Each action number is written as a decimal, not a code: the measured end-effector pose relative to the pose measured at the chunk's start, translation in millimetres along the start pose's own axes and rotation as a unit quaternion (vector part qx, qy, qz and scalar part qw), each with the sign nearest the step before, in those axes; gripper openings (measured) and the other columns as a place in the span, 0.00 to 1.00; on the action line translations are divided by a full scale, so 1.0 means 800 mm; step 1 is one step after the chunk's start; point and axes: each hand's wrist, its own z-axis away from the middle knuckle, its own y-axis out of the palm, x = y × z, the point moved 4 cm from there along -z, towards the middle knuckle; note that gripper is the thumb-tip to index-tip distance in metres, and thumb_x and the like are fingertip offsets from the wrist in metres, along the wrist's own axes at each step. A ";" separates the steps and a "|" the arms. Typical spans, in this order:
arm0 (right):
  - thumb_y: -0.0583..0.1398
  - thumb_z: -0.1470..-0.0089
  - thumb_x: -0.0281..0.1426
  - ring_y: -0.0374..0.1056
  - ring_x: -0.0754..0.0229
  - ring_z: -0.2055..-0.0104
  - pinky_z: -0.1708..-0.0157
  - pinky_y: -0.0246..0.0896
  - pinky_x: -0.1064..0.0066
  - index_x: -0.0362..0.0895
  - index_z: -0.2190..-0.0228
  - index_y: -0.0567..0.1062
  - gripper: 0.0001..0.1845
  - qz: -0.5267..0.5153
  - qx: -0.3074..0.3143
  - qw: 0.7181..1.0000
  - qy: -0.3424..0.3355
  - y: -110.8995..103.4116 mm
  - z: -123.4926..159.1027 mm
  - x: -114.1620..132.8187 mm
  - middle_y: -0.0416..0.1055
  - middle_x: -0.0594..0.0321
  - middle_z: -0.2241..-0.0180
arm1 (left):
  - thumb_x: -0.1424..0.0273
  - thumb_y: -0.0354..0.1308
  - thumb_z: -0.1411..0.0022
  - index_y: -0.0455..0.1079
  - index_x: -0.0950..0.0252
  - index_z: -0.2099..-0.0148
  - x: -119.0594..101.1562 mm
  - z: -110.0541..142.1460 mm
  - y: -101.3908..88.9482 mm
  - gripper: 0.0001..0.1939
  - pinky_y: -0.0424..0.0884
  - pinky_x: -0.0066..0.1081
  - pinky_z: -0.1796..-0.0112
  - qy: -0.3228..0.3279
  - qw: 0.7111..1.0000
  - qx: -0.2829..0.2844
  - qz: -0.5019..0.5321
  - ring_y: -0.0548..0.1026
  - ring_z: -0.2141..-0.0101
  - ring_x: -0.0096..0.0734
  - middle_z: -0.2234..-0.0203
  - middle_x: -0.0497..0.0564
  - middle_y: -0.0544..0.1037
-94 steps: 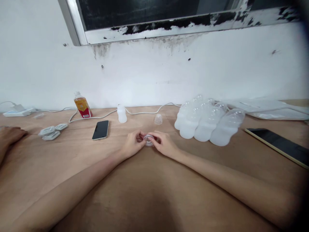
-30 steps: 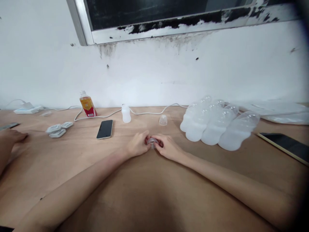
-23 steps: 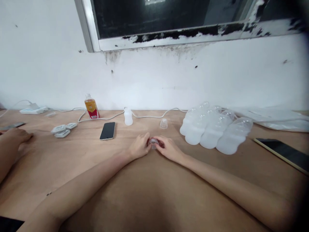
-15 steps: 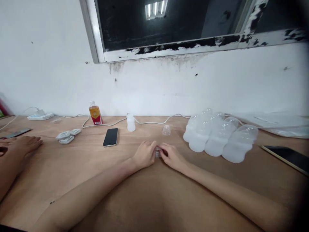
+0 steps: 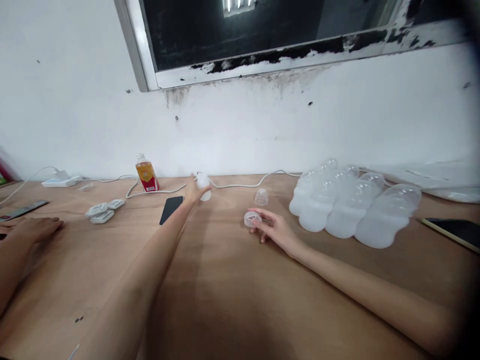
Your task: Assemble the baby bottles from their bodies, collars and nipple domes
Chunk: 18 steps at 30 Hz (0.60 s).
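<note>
My left hand (image 5: pixel 192 191) is stretched out toward the back of the table, around a small frosted white baby bottle (image 5: pixel 204 194). Its thumb lies across the bottle's front; the other fingers are partly hidden. The bottle stands upright on the table. In my right hand (image 5: pixel 275 228), between thumb and fingers, is a clear round bottle collar (image 5: pixel 252 218), tilted so its open side shows; whether a nipple sits in it I cannot tell. Just behind that hand, a clear domed cap (image 5: pixel 261 197) stands on the table.
Several frosted bottles with clear domes (image 5: pixel 345 210) stand grouped at right, beside a phone (image 5: pixel 453 231). Left are a dark phone (image 5: pixel 171 210), a drink bottle (image 5: pixel 147 174), white plastic pieces (image 5: pixel 101 212) and another person's hand (image 5: pixel 37 228). A white cable (image 5: pixel 240 185) runs along the wall.
My hands have parted. The left went forward and left to the baby bottle; the right stays near the middle with the clear collar, now lifted and tilted. The view shifted slightly.
</note>
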 end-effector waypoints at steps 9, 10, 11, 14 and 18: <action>0.58 0.55 0.36 0.67 0.63 0.70 0.78 0.62 0.75 0.48 0.65 0.63 0.14 -0.184 -0.046 0.982 0.022 -0.007 0.003 -0.003 0.66 0.64 0.67 | 0.65 0.59 0.53 0.64 0.68 0.56 -0.044 0.133 0.039 0.21 0.67 0.29 0.64 0.055 0.967 0.230 0.098 0.72 0.64 0.33 0.63 0.52 0.74; 0.59 0.55 0.35 0.67 0.63 0.70 0.76 0.63 0.74 0.49 0.65 0.62 0.14 -0.207 -0.048 0.977 0.018 -0.008 0.003 -0.003 0.66 0.66 0.68 | 0.64 0.59 0.53 0.64 0.68 0.56 -0.055 0.150 0.041 0.22 0.68 0.29 0.64 0.076 0.952 0.272 0.123 0.72 0.63 0.34 0.63 0.53 0.74; 0.59 0.56 0.34 0.68 0.63 0.69 0.73 0.64 0.72 0.49 0.65 0.62 0.15 -0.231 -0.052 0.972 0.015 -0.010 0.003 -0.003 0.66 0.67 0.68 | 0.62 0.59 0.53 0.64 0.67 0.55 -0.064 0.162 0.040 0.24 0.68 0.30 0.64 0.095 0.942 0.295 0.127 0.71 0.63 0.34 0.63 0.53 0.74; 0.61 0.57 0.31 0.67 0.63 0.66 0.66 0.64 0.67 0.52 0.61 0.61 0.20 -0.287 -0.071 0.955 -0.001 -0.016 0.001 -0.001 0.67 0.69 0.70 | 0.61 0.58 0.52 0.62 0.65 0.52 -0.079 0.172 0.035 0.25 0.67 0.31 0.62 0.147 0.933 0.311 0.104 0.70 0.61 0.36 0.60 0.52 0.73; 0.61 0.57 0.30 0.66 0.64 0.62 0.57 0.60 0.65 0.51 0.62 0.63 0.18 -0.330 -0.058 0.942 -0.018 -0.017 0.000 0.003 0.68 0.69 0.66 | 0.61 0.56 0.50 0.59 0.62 0.48 -0.078 0.158 0.027 0.27 0.62 0.35 0.56 0.215 0.933 0.290 0.019 0.68 0.56 0.39 0.54 0.52 0.69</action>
